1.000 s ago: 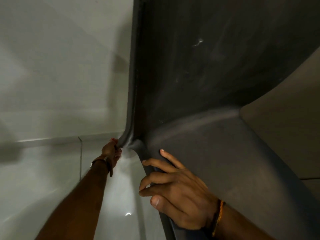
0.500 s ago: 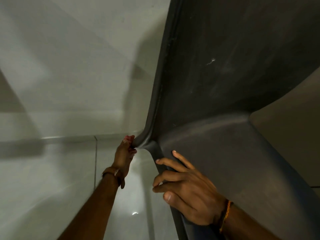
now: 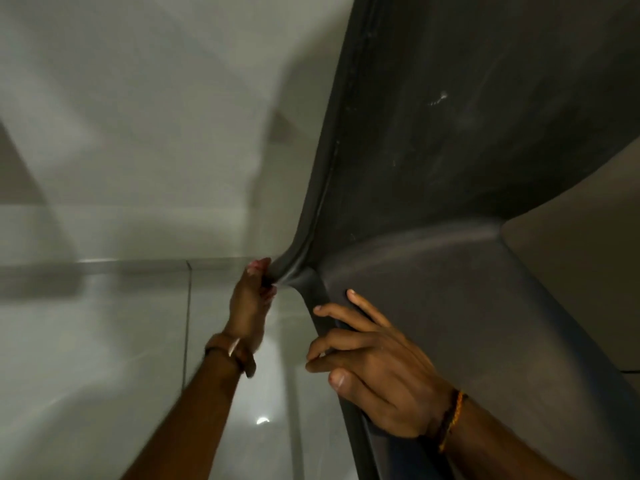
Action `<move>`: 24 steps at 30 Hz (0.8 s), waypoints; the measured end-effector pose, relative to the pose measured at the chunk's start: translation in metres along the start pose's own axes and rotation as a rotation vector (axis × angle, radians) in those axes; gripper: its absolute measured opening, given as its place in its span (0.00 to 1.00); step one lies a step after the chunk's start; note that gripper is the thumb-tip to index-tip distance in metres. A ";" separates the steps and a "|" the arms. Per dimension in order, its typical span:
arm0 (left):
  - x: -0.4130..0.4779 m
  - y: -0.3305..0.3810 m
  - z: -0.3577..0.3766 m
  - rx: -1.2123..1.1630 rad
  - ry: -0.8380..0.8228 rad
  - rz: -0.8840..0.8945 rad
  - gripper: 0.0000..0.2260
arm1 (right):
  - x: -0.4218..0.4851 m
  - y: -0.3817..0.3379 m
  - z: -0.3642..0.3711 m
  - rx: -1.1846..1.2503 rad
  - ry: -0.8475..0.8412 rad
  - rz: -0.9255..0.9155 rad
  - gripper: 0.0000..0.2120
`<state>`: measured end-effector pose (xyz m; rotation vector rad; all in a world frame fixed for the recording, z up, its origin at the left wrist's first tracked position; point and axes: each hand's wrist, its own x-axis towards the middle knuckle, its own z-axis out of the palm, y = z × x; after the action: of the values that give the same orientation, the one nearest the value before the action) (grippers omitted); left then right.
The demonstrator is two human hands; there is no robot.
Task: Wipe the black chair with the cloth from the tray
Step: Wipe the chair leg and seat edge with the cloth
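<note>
Two hands work the black chair (image 3: pixel 467 168), which fills the frame from twelve to five o'clock, cropped and blurred. Its edge runs from twelve toward six. Left hand (image 3: pixel 251 303) pinches a pinkish cloth (image 3: pixel 258 266), mostly hidden, against the corner; right hand (image 3: pixel 377 368) rests open-fingered, clasping the rim.
</note>
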<state>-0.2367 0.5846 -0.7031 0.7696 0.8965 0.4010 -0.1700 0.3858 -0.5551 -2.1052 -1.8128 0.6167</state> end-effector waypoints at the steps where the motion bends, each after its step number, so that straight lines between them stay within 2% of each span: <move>1: -0.014 0.004 -0.001 -0.002 -0.042 0.051 0.14 | 0.001 -0.002 -0.001 -0.004 -0.008 0.003 0.23; 6: -0.003 -0.001 0.001 0.068 -0.032 0.080 0.17 | 0.001 -0.003 -0.004 -0.022 -0.041 0.015 0.24; 9: 0.044 -0.024 -0.007 0.121 0.049 -0.051 0.18 | 0.000 0.001 -0.001 -0.008 -0.030 0.014 0.24; 13: 0.098 -0.046 -0.021 0.107 0.121 -0.187 0.10 | -0.001 0.007 0.006 -0.003 -0.002 -0.001 0.24; 16: 0.120 -0.058 -0.028 0.122 0.131 -0.235 0.11 | -0.003 0.009 0.003 -0.013 0.004 -0.022 0.23; 19: 0.117 -0.067 -0.032 0.123 0.134 -0.182 0.12 | -0.001 0.006 0.001 0.003 -0.026 -0.001 0.21; 24: 0.060 -0.056 -0.022 -0.104 0.113 0.006 0.13 | 0.001 0.001 0.000 -0.020 -0.022 -0.008 0.23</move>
<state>-0.2198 0.5933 -0.7857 0.6597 0.9715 0.4967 -0.1686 0.3866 -0.5556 -2.1102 -1.8456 0.6243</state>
